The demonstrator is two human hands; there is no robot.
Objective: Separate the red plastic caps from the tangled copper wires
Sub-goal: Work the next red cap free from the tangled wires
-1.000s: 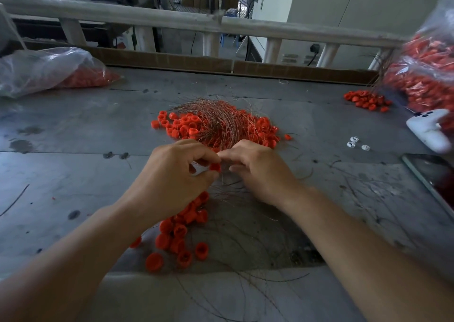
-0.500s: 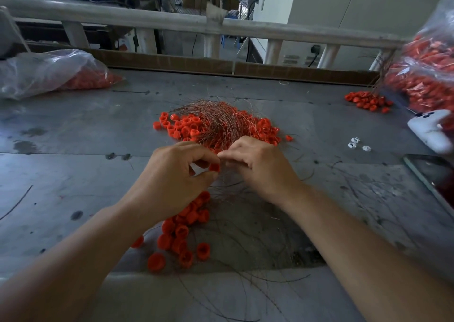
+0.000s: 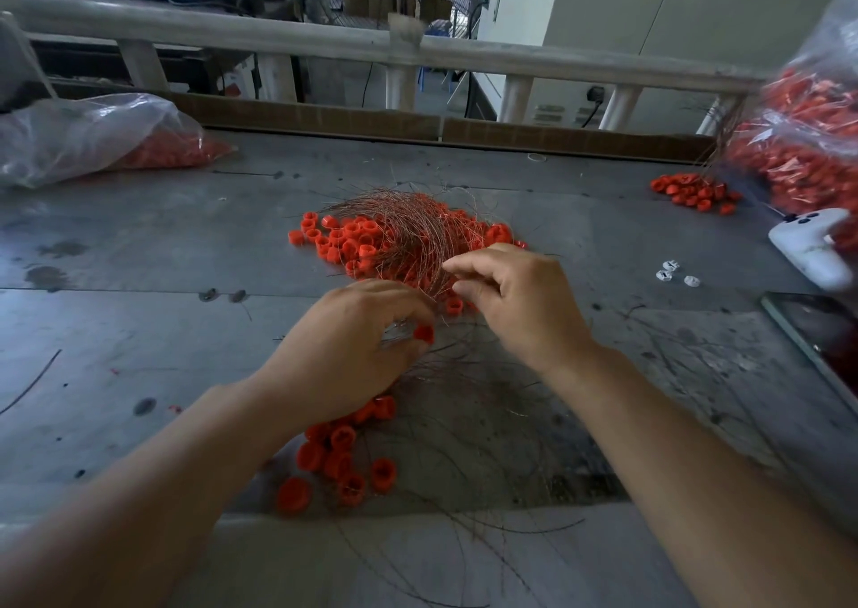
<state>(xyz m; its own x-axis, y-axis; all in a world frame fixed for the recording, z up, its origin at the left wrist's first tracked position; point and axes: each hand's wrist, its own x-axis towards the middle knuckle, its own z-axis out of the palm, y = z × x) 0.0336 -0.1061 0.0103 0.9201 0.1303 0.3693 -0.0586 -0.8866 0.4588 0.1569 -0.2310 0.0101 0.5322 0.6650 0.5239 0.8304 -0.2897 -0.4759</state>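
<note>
Freed caps (image 3: 343, 456) heaped lower centre-left. Left hand (image 3: 348, 347) pinches one red cap (image 3: 423, 332), centre frame. Wire tangle (image 3: 408, 231), still full of caps, sits just above. Right hand (image 3: 524, 305): fingertips nearly closed at the tangle's edge, can't tell if gripping a strand. Suggest: anchor cap, draw wire straight out, don't yank the bundle.

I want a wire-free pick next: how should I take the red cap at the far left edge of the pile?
Pinch the cap across its round wall, coming down from the left. It lies at the left edge of the pile with bare table on that side; the copper wires arch over caps further right.
</note>
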